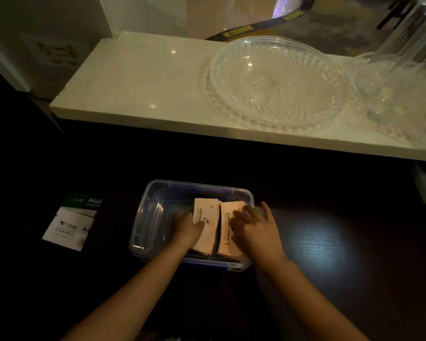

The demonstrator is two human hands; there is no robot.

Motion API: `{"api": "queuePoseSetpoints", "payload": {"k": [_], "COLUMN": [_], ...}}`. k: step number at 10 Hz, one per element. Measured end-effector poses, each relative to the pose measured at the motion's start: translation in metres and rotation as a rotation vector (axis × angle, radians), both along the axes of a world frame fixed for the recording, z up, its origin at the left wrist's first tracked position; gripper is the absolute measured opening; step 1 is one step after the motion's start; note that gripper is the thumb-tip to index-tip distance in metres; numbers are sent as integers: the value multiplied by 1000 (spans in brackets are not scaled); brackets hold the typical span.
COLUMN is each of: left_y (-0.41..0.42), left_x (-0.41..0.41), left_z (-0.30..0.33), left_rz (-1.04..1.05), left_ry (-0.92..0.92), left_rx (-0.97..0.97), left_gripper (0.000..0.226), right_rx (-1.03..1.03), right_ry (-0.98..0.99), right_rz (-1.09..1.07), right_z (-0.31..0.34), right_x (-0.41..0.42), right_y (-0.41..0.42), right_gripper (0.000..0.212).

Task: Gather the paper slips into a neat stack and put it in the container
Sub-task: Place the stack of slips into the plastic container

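A clear plastic container with a blue base sits on the dark table in front of me. Inside it lie two stacks of pale pink paper slips side by side: a left stack and a right stack. My left hand is inside the container, its fingers closed on the left stack's left edge. My right hand rests flat on top of the right stack, fingers spread, partly over the container's right rim.
A white and green paper package lies on the table left of the container. Behind runs a white stone ledge carrying a clear cut-glass dish and more glassware at the right.
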State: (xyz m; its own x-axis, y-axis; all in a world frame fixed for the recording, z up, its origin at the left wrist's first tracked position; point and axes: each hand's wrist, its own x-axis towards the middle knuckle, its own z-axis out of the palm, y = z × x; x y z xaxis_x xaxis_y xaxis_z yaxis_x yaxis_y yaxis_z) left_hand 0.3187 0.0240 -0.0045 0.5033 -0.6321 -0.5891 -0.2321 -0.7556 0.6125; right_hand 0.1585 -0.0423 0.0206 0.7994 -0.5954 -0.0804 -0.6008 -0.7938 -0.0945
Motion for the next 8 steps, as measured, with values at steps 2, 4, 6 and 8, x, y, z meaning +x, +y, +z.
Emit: {"api": "queuePoseSetpoints", "payload": {"k": [2,4,6,8], "left_y": [-4,0,2,14], "left_x": [-5,-1,3,22], "left_z": [0,5,9,18], "left_rz": [-11,-48,-11,-10], "left_ry": [61,153,242,179], "left_rx": [52,13,-26,-32], "left_gripper": [34,25,23,43], "right_rx": [1,9,29,68], "right_ry": [0,26,25,-53], "right_rz": [4,15,14,-10], "right_z": [0,-1,2,11], "right_x": [-1,-1,-1,-1], "right_y": [0,-1,-1,-3], "right_gripper": [33,36,36,35]}}
